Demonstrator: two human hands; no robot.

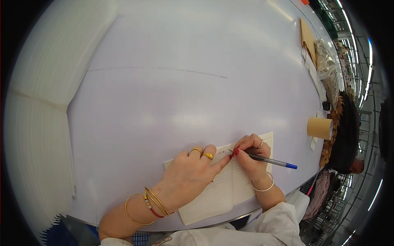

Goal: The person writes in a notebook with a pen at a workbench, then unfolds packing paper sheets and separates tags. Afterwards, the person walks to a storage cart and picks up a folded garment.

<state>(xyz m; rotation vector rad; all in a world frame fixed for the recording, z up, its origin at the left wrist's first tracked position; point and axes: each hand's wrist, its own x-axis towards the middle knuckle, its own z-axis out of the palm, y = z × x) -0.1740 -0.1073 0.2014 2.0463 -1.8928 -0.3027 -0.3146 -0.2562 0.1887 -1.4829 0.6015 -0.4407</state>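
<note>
An open lined notebook (213,201) lies at the table's near edge, with a little dark handwriting near the top of its left page. My right hand (252,160) is closed round a pen (271,160) with a clear barrel and a blue end, its tip down at the page by the writing. Across the left page rests my left hand (191,172), holding no object. Its index finger stretches to the pen tip while the other fingers are bent, partly out of sight. Part of the notebook is hidden under both hands.
A tall stack of white sheet material (41,102) fills the left side. Along the right edge are a cardboard roll (319,128), a clear plastic bag (326,65) and brown paper (308,39). A thin dark line (160,68) crosses the pale table (164,98).
</note>
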